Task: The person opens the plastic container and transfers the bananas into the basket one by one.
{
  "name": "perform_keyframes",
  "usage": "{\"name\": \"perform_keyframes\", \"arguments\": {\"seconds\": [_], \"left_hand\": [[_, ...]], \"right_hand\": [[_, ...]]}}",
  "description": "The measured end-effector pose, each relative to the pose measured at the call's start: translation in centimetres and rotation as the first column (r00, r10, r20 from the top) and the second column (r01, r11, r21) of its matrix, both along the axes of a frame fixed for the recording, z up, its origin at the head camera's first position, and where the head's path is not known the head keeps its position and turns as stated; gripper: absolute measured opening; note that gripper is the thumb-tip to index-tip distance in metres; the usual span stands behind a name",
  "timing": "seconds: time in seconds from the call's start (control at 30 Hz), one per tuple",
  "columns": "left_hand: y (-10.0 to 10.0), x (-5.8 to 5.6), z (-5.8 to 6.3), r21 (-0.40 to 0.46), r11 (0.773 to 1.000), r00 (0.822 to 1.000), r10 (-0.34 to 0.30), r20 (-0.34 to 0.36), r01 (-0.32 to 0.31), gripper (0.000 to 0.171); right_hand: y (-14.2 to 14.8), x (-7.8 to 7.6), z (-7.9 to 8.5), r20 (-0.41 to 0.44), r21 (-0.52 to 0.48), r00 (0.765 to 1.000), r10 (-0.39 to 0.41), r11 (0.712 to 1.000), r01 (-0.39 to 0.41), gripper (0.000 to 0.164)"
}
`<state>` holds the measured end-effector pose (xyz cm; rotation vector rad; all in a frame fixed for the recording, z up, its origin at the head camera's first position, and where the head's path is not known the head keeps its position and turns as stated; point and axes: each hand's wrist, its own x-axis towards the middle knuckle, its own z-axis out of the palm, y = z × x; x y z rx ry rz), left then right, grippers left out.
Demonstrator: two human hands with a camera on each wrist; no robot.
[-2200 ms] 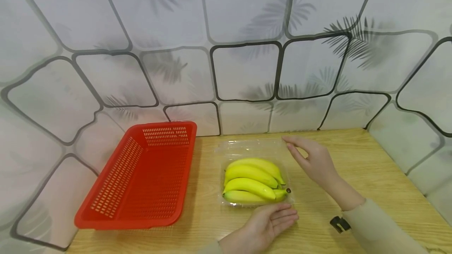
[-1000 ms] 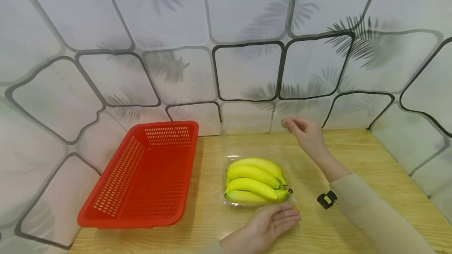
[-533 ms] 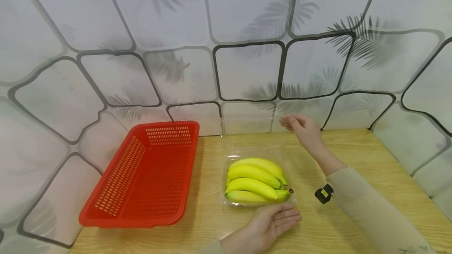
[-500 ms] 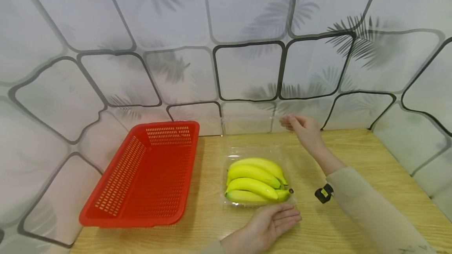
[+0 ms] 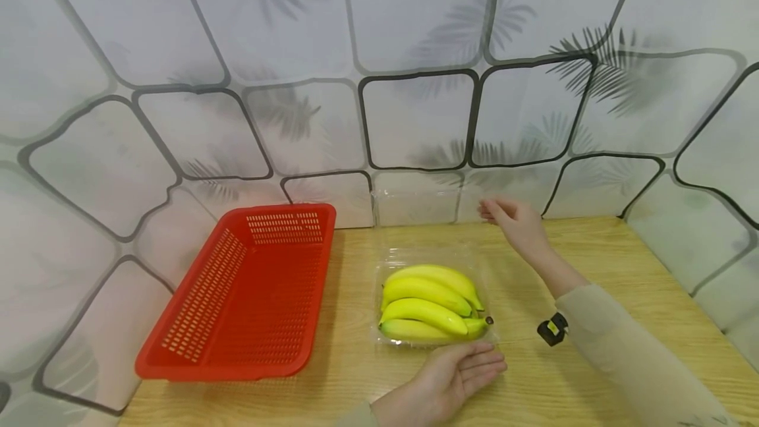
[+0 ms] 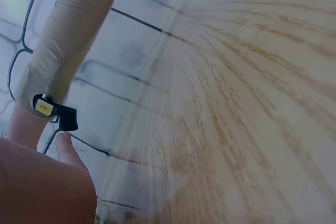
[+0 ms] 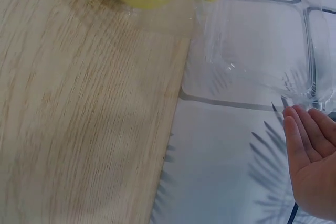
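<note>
Yellow bananas (image 5: 423, 308) with greenish ends lie in a clear plastic clamshell box (image 5: 380, 342) on the wooden table. Its transparent lid (image 5: 418, 206) is raised at the back, its upper part seen against the wall. My right hand (image 5: 517, 228) is at the lid's right upper corner. In the right wrist view that hand (image 7: 315, 166) has straight fingers, the tips at the lid's edge; contact is hard to tell. My left hand (image 5: 450, 374) lies at the box's front edge, palm up and fingers extended. The left wrist view shows its thumb side (image 6: 47, 187).
A red perforated plastic basket (image 5: 261, 308) stands left of the box. Patterned wall covering (image 5: 415, 124) closes off the table's back and sides. A small black device (image 5: 553, 329) hangs at the right sleeve (image 5: 622, 341).
My right hand has lifted the lid from low behind the bananas to a raised position, then shifted slightly right as its pinching fingers straightened. The left hand has stayed in place.
</note>
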<state>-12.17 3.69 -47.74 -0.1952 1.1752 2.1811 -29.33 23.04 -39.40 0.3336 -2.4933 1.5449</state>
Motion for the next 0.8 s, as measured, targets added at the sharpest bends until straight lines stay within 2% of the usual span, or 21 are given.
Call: {"name": "perform_keyframes", "arguments": {"seconds": [0.37, 0.53, 0.8], "left_hand": [[-0.1, -0.1, 0.0, 0.007, 1.0, 1.0, -0.011, 0.004, 0.011, 0.042], [-0.2, 0.0, 0.0, 0.014, 1.0, 1.0, -0.022, 0.008, 0.022, 0.043], [-0.1, 0.0, -0.1, 0.01, 1.0, 1.0, -0.016, 0.013, 0.016, 0.042]], "right_hand": [[1.1, 1.0, 0.0, -0.034, 0.048, 0.999, -0.018, 0.999, 0.019, 0.049], [1.5, 1.9, 0.2, -0.056, 0.111, 0.998, -0.026, 0.993, 0.032, 0.047], [1.7, 3.9, -0.1, -0.152, 0.231, 0.988, 0.006, 0.972, 0.03, 0.036]]}}
